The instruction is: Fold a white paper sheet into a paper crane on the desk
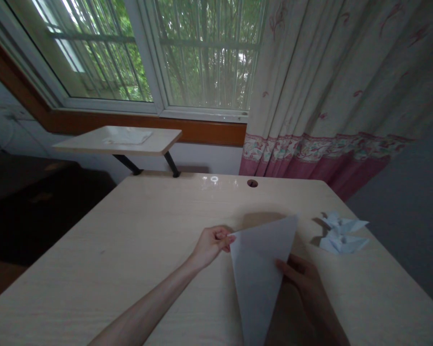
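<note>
Between my two hands is a white sheet of paper (261, 264), tilted up off the desk. Its outline looks like a long triangle, narrowing toward me, and its lowest part runs out of the picture. My left hand (214, 242) pinches the upper left corner between thumb and fingers. On the right edge, my right hand (299, 276) is closed with the thumb on the front face and the fingers behind, partly hidden. Folded paper figures (342, 235) lie on the desk to the right of the sheet, apart from my right hand.
The pale wooden desk (140, 240) has a round cable hole (253, 183) near its back edge. A small raised shelf (158, 139) at the back left bears some white paper or tissue (128, 136). Behind stand a barred window (205, 62) and a patterned curtain (310, 96).
</note>
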Available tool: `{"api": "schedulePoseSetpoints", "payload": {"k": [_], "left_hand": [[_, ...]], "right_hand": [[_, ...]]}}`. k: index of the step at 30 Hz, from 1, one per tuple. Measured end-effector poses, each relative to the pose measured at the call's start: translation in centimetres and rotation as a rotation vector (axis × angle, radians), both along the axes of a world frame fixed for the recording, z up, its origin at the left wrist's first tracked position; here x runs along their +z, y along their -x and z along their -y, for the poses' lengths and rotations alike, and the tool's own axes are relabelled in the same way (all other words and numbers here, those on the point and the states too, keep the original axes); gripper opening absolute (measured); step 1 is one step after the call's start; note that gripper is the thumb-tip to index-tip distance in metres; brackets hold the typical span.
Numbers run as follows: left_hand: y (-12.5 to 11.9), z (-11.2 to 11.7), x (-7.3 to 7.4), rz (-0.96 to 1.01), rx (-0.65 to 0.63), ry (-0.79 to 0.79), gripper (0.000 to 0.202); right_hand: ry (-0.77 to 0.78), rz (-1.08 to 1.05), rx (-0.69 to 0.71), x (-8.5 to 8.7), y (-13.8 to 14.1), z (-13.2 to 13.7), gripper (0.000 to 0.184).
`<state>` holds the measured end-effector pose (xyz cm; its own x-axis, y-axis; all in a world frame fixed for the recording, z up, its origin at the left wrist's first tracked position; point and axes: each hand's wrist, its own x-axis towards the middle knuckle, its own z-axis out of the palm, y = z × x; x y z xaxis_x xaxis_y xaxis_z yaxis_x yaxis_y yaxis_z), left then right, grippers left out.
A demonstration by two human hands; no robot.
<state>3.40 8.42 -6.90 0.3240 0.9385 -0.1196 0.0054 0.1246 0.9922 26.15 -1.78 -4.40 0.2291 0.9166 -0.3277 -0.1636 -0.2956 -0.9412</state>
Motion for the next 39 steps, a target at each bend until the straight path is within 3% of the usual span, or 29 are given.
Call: {"api": "schedulePoseSetpoints", "payload": {"k": [8, 14, 20, 25, 29, 34, 39], "left_hand": [[0.0, 0.0, -0.3, -0.046, -0.033, -0.008, 0.047], [-0.1, -0.2, -0.5, -0.14, -0.006, -0.113, 0.045], [0.6, -0.8, -0.1, -0.346, 0.101, -0.349, 0.017], [0.9, -0.9, 0.6, -0.574, 0.138, -0.443, 0.003], [0.5, -0.6, 0.8, -0.709, 0.132, -0.494, 0.006], [0.2, 0.0, 1.0, -0.805, 0.12, -0.56, 0.007], [0.1, 0.7, 1.1, -0.852, 0.104, -0.627, 0.009]], "right_hand": [[0.077, 0.253, -0.018, -1.0, -1.2, 0.1, 0.035], [0.009, 0.306, 0.038, -1.8, -1.0, 0.3, 0.035], [-0.042, 0.408, 0.113, -1.5, -1.1, 0.5, 0.035], [-0.025, 0.631, -0.021, -2.0, -1.5, 0.4, 0.033], [-0.249, 0.9, -0.043, -2.6, -0.6, 0.6, 0.029], [-0.52, 1.2, 0.156, -3.3, 1.4, 0.8, 0.026], [-0.548, 1.464, 0.277, -3.9, 1.9, 0.9, 0.033]]}}
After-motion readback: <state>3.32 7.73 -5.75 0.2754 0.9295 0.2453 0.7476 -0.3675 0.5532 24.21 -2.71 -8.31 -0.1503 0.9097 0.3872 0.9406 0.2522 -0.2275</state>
